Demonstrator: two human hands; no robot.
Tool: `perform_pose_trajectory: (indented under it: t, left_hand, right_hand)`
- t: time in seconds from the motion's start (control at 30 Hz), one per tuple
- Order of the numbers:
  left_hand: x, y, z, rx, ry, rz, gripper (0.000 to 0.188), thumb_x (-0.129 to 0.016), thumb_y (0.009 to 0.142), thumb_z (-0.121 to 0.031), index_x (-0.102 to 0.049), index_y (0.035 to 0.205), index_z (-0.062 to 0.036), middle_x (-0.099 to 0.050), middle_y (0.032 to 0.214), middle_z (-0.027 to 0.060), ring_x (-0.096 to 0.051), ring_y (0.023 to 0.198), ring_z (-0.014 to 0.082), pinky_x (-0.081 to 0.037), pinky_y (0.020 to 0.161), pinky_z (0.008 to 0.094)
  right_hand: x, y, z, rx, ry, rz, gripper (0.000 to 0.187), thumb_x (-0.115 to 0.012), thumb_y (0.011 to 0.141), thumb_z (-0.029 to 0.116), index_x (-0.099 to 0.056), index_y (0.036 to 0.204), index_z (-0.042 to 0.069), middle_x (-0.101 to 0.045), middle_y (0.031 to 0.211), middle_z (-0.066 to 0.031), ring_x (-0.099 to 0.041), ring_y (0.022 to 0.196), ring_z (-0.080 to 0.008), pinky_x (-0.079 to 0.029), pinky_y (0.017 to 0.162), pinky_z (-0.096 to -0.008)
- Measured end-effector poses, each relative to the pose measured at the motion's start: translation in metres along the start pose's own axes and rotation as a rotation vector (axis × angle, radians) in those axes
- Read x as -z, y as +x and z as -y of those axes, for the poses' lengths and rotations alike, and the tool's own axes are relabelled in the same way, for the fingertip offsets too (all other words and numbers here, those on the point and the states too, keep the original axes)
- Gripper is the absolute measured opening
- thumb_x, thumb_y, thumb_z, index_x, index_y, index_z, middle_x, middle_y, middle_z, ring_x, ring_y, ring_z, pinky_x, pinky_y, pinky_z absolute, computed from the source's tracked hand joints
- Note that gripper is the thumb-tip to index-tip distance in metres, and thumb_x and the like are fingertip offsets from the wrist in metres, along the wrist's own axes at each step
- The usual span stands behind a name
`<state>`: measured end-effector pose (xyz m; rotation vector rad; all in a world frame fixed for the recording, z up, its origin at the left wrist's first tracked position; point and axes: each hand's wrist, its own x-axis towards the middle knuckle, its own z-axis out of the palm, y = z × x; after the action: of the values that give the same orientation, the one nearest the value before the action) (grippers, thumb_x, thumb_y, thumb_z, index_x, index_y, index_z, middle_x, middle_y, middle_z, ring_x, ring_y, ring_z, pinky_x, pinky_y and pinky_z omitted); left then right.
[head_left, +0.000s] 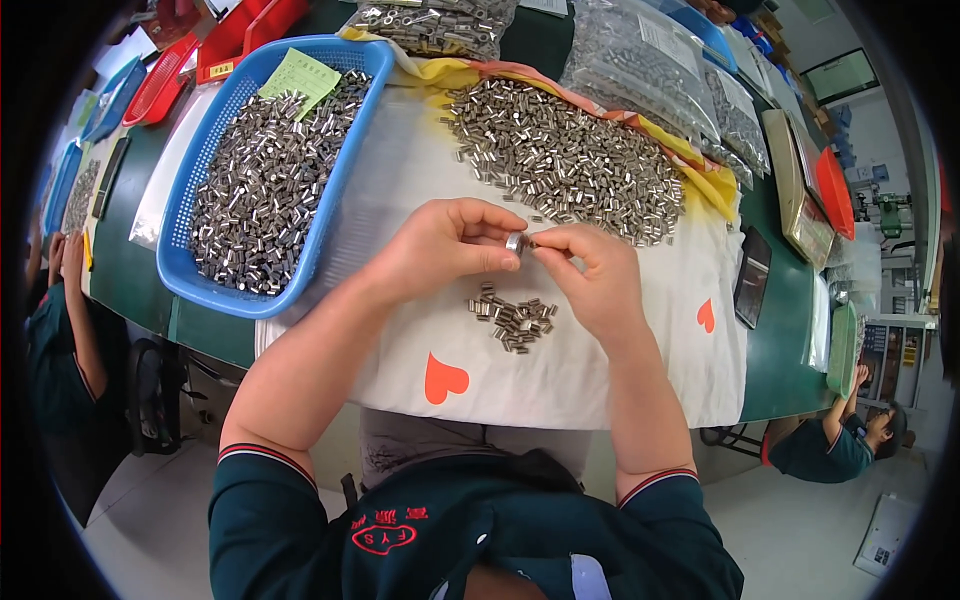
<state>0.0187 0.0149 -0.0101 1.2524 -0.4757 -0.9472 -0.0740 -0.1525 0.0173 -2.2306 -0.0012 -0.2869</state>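
Between the thumb and fingers of my left hand (445, 245) is a short, round, silvery metal piece (516, 243), its shiny face turned up. My right hand (600, 275) meets it from the other side, thumb and forefinger pinched together at its edge. Whatever those fingertips hold is too small and covered to make out. Just below both hands, a small heap of short metal cylinders (512, 318) lies on the white cloth (560, 385). Beyond them spreads a much larger heap of similar cylinders (565, 155).
To the left stands a blue plastic basket (170, 240) full of metal cylinders, with a green paper slip (302, 80) on top. Bags of metal parts (640, 60) line the back. A dark flat phone-like object (752, 278) lies at right. Other people sit at both sides.
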Motion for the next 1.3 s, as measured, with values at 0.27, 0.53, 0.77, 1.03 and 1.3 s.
perform_pose_trajectory:
  t: [0.27, 0.53, 0.77, 1.03, 1.3]
  left_hand:
    - [-0.001, 0.001, 0.002, -0.009, -0.003, -0.023, 0.03, -0.065, 0.074, 0.0, -0.056, 0.102, 0.0033, -0.061, 0.087, 0.0051, -0.058, 0.078, 0.0084, -0.047, 0.072, 0.0206]
    - [-0.008, -0.001, 0.003, -0.011, 0.102, -0.099, 0.029, -0.067, 0.073, 0.0, -0.058, 0.1, 0.0036, -0.061, 0.083, 0.0038, -0.057, 0.076, 0.0071, -0.047, 0.069, 0.0202]
    - [-0.006, -0.004, -0.002, -0.013, 0.088, -0.112, 0.032, -0.067, 0.073, -0.002, -0.058, 0.104, 0.0026, -0.06, 0.08, 0.002, -0.055, 0.074, 0.0053, -0.046, 0.066, 0.0193]
    - [-0.011, -0.003, -0.003, 0.0, 0.051, -0.111, 0.032, -0.066, 0.074, -0.002, -0.058, 0.104, 0.0025, -0.061, 0.083, 0.0024, -0.055, 0.073, 0.0057, -0.046, 0.066, 0.0187]
    - [-0.015, -0.003, 0.001, 0.028, 0.073, -0.014, 0.032, -0.069, 0.072, -0.007, -0.06, 0.102, 0.0015, -0.063, 0.087, 0.0038, -0.056, 0.076, 0.0068, -0.047, 0.068, 0.0215]
  right_hand:
    - [-0.004, -0.004, 0.006, -0.041, 0.104, -0.013, 0.011, -0.062, 0.07, 0.002, -0.061, 0.081, 0.003, -0.06, 0.076, -0.008, -0.058, 0.069, -0.0215, -0.046, 0.061, -0.0291]
    - [-0.017, -0.005, 0.009, 0.291, -0.396, -0.134, 0.013, -0.06, 0.065, -0.001, -0.057, 0.077, 0.003, -0.057, 0.073, -0.0085, -0.056, 0.071, -0.0254, -0.046, 0.061, -0.0335]
    - [-0.017, -0.006, 0.009, 0.021, 0.002, -0.139, 0.009, -0.062, 0.072, -0.001, -0.06, 0.08, 0.001, -0.061, 0.077, -0.0065, -0.057, 0.069, -0.0147, -0.045, 0.063, -0.0247]
    - [-0.011, -0.005, 0.004, -0.17, 0.258, -0.05, 0.008, -0.062, 0.072, 0.0, -0.061, 0.08, 0.002, -0.061, 0.078, -0.0062, -0.058, 0.072, -0.0147, -0.045, 0.064, -0.0243]
    - [-0.001, 0.008, -0.02, 0.025, -0.201, -0.171, 0.013, -0.062, 0.073, 0.008, -0.064, 0.085, 0.005, -0.058, 0.078, -0.0066, -0.055, 0.074, -0.0236, -0.044, 0.065, -0.0324]
